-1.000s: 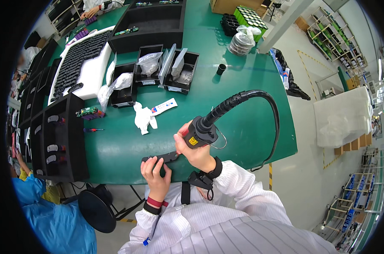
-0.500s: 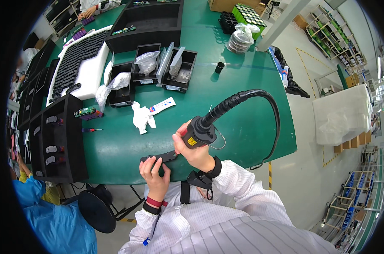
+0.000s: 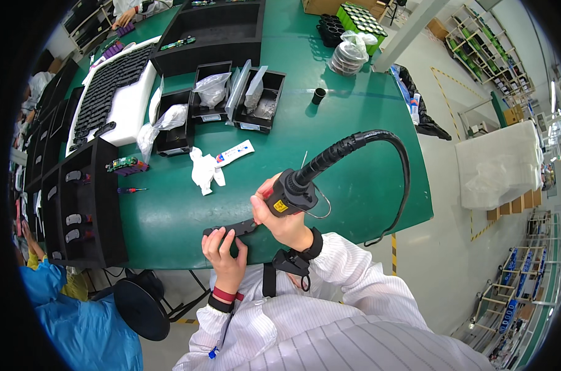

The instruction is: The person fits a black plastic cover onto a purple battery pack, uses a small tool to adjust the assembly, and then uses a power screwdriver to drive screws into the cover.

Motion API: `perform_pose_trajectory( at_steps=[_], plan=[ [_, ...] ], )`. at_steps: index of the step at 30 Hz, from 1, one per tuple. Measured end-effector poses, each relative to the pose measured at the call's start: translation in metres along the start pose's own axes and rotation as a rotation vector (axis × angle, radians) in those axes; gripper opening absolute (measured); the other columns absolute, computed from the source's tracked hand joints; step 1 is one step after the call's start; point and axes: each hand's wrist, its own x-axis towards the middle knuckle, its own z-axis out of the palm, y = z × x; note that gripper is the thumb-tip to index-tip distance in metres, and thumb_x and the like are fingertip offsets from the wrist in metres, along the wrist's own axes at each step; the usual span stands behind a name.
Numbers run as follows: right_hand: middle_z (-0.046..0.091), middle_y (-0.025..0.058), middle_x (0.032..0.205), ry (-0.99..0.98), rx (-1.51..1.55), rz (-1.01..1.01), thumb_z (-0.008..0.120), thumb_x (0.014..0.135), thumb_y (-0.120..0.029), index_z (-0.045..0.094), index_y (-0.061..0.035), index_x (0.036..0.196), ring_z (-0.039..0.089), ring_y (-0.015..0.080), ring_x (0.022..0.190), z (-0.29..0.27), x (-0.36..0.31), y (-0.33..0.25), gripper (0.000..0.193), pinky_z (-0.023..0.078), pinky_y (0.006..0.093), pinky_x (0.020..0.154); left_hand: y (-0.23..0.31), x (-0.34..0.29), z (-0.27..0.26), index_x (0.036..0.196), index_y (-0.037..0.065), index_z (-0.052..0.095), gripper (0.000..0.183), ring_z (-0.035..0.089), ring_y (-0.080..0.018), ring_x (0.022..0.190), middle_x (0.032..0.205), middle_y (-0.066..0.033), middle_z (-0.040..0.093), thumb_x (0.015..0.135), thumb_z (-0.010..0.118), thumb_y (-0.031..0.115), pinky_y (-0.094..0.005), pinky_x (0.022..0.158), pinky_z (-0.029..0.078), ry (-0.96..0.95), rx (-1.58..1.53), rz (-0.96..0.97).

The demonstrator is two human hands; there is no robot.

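Seen from above, two bare hands in striped white sleeves (image 3: 361, 266) work at the near edge of a green table (image 3: 367, 213). The left hand (image 3: 226, 255) has its fingers curled over a narrow black part (image 3: 244, 227), gripping it at its left end, close to the table edge. The right hand (image 3: 283, 224) has its fingers wrapped around a black power driver (image 3: 291, 196), just beside the part's right end; the driver's tip is hidden. A thick cable (image 3: 396, 151) loops from the driver to the right.

Beyond the hands lie a crumpled white wipe (image 3: 202, 171) and a tube (image 3: 234, 154). To their left are a small screwdriver (image 3: 132, 190) and a black divided box (image 3: 111, 216). Farther back stand three black bins (image 3: 254, 127) holding bags, a white foam tray (image 3: 121, 117) of black pieces, and a short black cylinder (image 3: 318, 95). At the far edge is a green block (image 3: 361, 28) of cells.
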Motion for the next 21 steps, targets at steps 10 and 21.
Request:
perform_pose_trajectory(
  at_steps=[10, 21],
  plan=[
    [0.063, 0.0001, 0.073, 0.014, 0.002, 0.012, 0.076, 0.075, -0.004, 0.055, -0.0022, 0.096, 0.06, 0.0074, 0.062, -0.0001, -0.0006, 0.0006, 0.03, 0.049, 0.0225, 0.057, 0.0002, 0.0005, 0.0005, 0.119, 0.013, 0.054, 0.054, 0.046, -0.0273, 0.119, 0.123, -0.0077, 0.049, 0.07, 0.072, -0.001, -0.049, 0.104, 0.033, 0.006, 0.001, 0.003],
    [0.055, 0.0082, 0.072, -0.154, -0.11, -0.078, 0.058, 0.085, 0.01, 0.04, -0.0039, 0.101, 0.054, 0.0119, 0.053, -0.0039, 0.0017, -0.0012, 0.028, 0.046, 0.0261, 0.047, 0.0002, 0.0001, 0.0001, 0.119, 0.012, 0.054, 0.053, 0.046, -0.0274, 0.119, 0.124, -0.0077, 0.05, 0.071, 0.072, -0.001, -0.049, 0.104, 0.033, 0.003, 0.0, 0.002]
  ],
)
